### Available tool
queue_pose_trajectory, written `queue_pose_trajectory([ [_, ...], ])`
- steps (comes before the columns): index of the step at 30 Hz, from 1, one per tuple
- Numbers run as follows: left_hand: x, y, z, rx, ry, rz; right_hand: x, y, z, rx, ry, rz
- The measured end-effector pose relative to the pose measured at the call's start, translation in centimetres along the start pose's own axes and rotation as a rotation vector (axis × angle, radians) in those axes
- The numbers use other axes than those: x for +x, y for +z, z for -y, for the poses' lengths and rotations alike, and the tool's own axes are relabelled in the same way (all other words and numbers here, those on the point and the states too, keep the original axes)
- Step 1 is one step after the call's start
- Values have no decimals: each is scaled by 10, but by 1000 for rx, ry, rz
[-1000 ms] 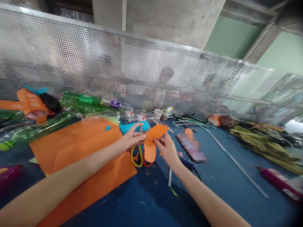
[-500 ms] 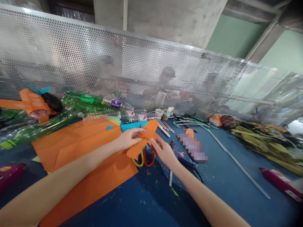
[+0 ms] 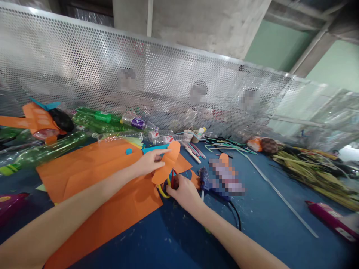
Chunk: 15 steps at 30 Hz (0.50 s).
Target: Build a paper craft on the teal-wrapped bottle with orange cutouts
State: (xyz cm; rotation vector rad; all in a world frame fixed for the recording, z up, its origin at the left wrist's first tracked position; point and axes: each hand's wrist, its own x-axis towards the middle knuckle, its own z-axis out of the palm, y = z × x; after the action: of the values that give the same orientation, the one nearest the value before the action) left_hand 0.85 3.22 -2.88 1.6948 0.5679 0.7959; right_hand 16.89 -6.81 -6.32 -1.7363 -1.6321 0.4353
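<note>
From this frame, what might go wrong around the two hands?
The right hand is at the scissors' handles, close beneath the orange cutout in the left hand; lifting the scissors might bend or nick it. The blue corded tool lies near the right forearm, which might knock it.

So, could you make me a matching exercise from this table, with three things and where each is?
1. Left hand
2. Right hand
3. Dried leaves

A. On the table's right side, beyond a magenta bottle
B. Holding the orange cutout
C. At the yellow and red handles

Pairs: 1-B, 2-C, 3-A
</note>
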Motion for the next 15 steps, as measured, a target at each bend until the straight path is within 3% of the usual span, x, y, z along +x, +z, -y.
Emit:
queue_pose_trajectory([
  [5,1,-9,-11,16,41,-38,10,-1,-10,241,49,5],
  [12,5,-31,-19,61,130,-135,24,-11,-10,560,-106,-1],
  [15,4,-32,-24,52,113,-168,20,-17,-3,630,-150,67],
])
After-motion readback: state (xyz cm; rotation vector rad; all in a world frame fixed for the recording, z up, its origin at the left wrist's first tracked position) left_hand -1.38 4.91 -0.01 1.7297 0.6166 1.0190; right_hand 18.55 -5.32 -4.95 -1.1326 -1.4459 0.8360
